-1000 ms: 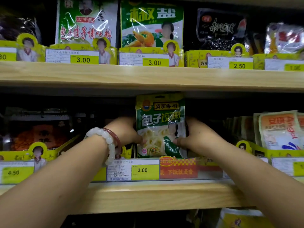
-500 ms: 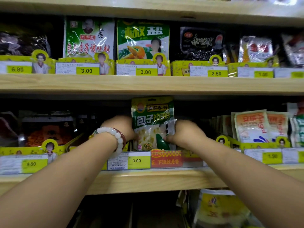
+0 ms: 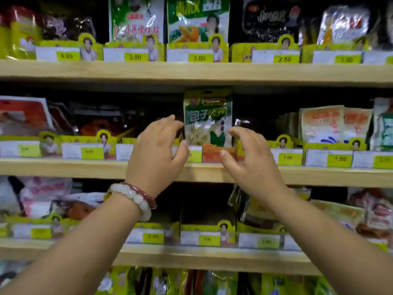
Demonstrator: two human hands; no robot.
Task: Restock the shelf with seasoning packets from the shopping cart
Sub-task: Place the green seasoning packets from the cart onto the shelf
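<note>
A green seasoning packet (image 3: 207, 118) with white lettering stands upright in its slot on the middle wooden shelf (image 3: 85, 168), behind the price strip. My left hand (image 3: 157, 150), with a bead bracelet on the wrist, hovers just left of the packet, fingers loosely curved and holding nothing. To the packet's lower right, my right hand (image 3: 248, 158) is also off it, fingers relaxed and empty. The shopping cart is out of view.
The upper shelf (image 3: 191, 71) carries green, white and black packets behind yellow price tags. Orange-and-white packets (image 3: 321, 124) stand to the right on the middle shelf, dark red ones to the left. The lower shelf (image 3: 191, 255) holds more packets, with a dark gap under my hands.
Both hands let go of the green packet and drew back toward me. The packet stays upright in its slot. The camera pulled back, and a lower shelf came into view.
</note>
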